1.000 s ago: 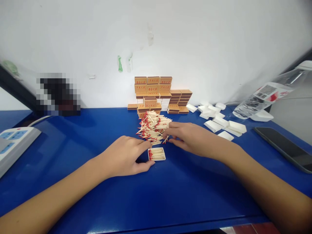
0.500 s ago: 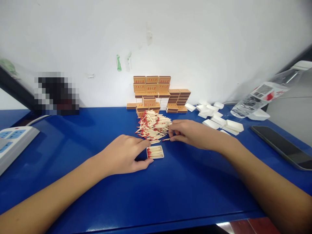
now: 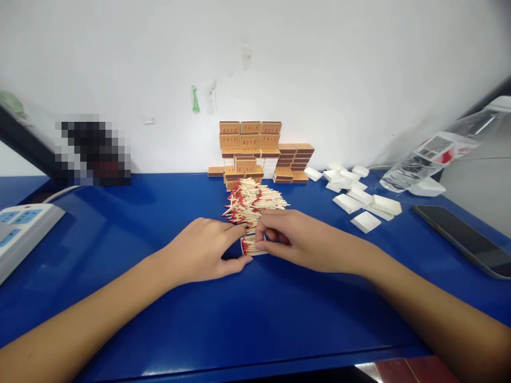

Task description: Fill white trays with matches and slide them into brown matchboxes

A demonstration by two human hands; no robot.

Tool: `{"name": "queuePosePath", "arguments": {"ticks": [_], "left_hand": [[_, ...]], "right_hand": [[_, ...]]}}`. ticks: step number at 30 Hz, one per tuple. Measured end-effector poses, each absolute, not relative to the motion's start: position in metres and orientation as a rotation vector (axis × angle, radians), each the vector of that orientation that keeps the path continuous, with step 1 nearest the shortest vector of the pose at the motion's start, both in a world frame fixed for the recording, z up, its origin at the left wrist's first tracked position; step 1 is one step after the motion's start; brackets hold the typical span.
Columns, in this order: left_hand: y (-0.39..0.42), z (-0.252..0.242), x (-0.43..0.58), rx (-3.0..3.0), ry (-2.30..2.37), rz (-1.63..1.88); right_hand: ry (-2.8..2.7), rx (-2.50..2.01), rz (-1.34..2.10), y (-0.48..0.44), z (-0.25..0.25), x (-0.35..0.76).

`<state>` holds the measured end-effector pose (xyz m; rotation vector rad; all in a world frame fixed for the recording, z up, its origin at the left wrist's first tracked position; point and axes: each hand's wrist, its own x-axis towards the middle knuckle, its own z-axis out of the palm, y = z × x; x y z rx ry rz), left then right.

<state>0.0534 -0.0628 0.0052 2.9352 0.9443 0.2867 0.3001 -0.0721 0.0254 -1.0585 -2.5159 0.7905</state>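
A small white matchbox tray (image 3: 248, 247) with red-tipped matches lies on the blue table (image 3: 255, 319), mostly hidden under my hands. My left hand (image 3: 203, 251) grips its left side between thumb and forefinger. My right hand (image 3: 293, 238) rests over the tray's right part, fingers curled in a pinch; what they hold is hidden. Just behind the tray is a loose pile of matches (image 3: 255, 201).
Stacked brown matchboxes (image 3: 259, 151) stand against the white wall. Several empty white trays (image 3: 361, 199) lie at the right, with a plastic bottle (image 3: 431, 157) and a dark phone (image 3: 463, 239) beyond. A power strip (image 3: 19, 229) sits at the left edge.
My right hand has moved left and nearer, from the edge of the match pile to over the tray. My left hand has stayed on the tray.
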Motion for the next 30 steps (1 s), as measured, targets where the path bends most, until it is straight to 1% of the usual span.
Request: {"name": "queuePosePath", "arguments": {"ticks": [5,17,22,25,30], "left_hand": [[-0.062,0.006,0.054,2.942,0.936,0.278],[-0.062,0.004,0.053,2.968,0.911,0.278],[-0.061,0.002,0.052,2.968,0.892,0.288],[-0.061,0.001,0.051,2.976,0.867,0.323],[-0.062,0.001,0.052,2.994,0.87,0.328]], "right_hand": [[-2.552,-1.081,0.655,-0.069,0.017,0.3],[-2.637,-1.086,0.64,-0.075,0.026,0.303],[-2.582,-1.006,0.564,-0.075,0.022,0.299],[-2.573,-0.975,0.591,-0.076,0.018,0.293],[-2.641,-1.031,0.583,-0.076,0.016,0.292]]}}
